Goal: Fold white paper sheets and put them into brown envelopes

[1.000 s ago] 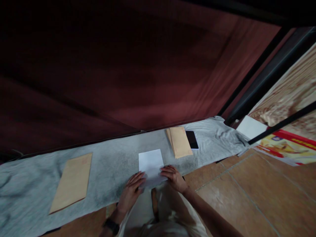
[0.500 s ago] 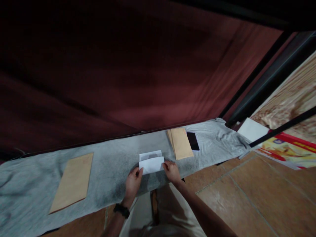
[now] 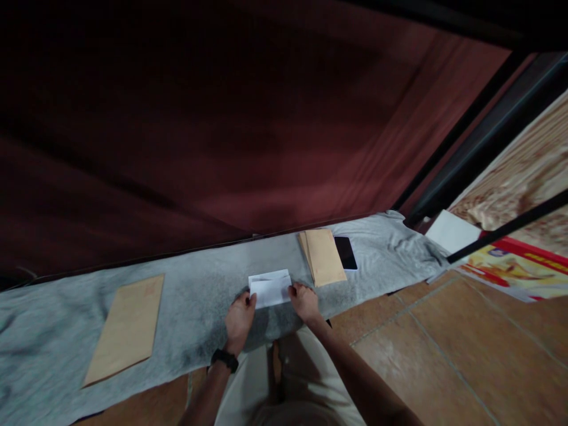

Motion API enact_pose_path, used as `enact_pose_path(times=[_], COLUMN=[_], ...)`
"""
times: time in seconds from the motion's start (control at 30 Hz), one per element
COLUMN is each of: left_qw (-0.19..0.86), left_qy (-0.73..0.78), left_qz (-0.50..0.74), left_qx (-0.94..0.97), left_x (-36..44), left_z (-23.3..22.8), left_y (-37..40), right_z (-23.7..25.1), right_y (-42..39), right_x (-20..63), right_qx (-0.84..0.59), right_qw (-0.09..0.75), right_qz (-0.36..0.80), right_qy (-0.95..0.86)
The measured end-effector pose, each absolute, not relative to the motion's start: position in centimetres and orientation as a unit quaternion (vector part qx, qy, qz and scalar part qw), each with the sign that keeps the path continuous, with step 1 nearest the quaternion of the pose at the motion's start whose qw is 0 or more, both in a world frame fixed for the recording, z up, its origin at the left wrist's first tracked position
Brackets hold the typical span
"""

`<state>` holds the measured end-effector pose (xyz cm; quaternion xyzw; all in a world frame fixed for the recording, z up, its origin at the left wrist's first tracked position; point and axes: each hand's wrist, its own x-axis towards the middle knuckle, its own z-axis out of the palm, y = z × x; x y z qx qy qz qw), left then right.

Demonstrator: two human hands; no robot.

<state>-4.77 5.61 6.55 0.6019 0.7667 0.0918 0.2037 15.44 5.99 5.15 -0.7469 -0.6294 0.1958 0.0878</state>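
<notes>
A folded sheet of white paper [image 3: 270, 291] lies low over the grey cloth, its front flap a little short of the back layer's top edge. My left hand [image 3: 240, 316] pinches its left side, thumb on top. At the right side, the fingers of my right hand [image 3: 304, 300] are closed on the paper's edge. Just right of that hand is a small stack of brown envelopes [image 3: 327, 257], slightly fanned. Farther left, a single larger brown envelope [image 3: 126, 328] rests flat on the cloth.
A dark-screened phone or tablet [image 3: 346, 252] lies partly beside the envelope stack. The grey cloth [image 3: 199, 284] covers a narrow bench against a dark red panel [image 3: 266, 148]. At right stand a black frame bar, a white box [image 3: 452, 231] and a colourful printed carton [image 3: 519, 266].
The front flap of the paper has come down flatter against the back layer. Both hands keep their hold and have shifted slightly left in view.
</notes>
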Motion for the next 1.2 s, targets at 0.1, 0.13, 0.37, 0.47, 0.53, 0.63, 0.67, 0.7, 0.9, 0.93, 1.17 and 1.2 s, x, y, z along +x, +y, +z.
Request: enact_pose_path(times=[0.1,0.13,0.37,0.47,0.53,0.63,0.67,0.7,0.9,0.93,1.17,1.2], left_qw=[0.208,0.211,0.221,0.225,0.227,0.229,0.229,0.230,0.223,0.222,0.218,0.217], left_qy=[0.775,0.777,0.786,0.789,0.789,0.794,0.795,0.796,0.796,0.796,0.800,0.800], left_qz=[0.076,0.072,0.060,0.059,0.059,0.054,0.053,0.052,0.056,0.055,0.045,0.044], left_qx=[0.592,0.589,0.574,0.569,0.568,0.561,0.559,0.558,0.560,0.560,0.558,0.558], left_x=[-4.6,-4.6,-4.5,-4.4,-4.4,-4.4,-4.3,-4.3,-4.3,-4.3,-4.1,-4.1], left_z=[6.7,6.8,7.0,7.0,7.1,7.2,7.3,7.3,7.6,7.6,7.6,7.6], left_y=[5.8,5.9,6.5,6.9,7.2,7.6,7.7,7.8,8.0,8.0,8.2,8.2], right_z=[5.2,5.2,4.9,4.5,4.2,3.7,3.6,3.5,3.0,2.9,2.6,2.6], right_y=[6.1,6.1,6.5,6.7,6.8,7.0,7.1,7.1,7.6,7.6,7.5,7.4], right_x=[15.3,15.2,14.8,14.6,14.5,14.5,14.6,14.6,14.6,14.6,14.6,14.7], right_qx=[-0.752,-0.754,-0.762,-0.764,-0.761,-0.756,-0.754,-0.753,-0.752,-0.752,-0.745,-0.742], right_qw=[0.084,0.084,0.082,0.087,0.095,0.109,0.114,0.117,0.126,0.128,0.154,0.161], right_qz=[0.191,0.188,0.168,0.134,0.101,0.074,0.072,0.070,0.062,0.060,0.043,0.038], right_qy=[-0.625,-0.624,-0.620,-0.625,-0.634,-0.642,-0.643,-0.644,-0.644,-0.644,-0.647,-0.649])
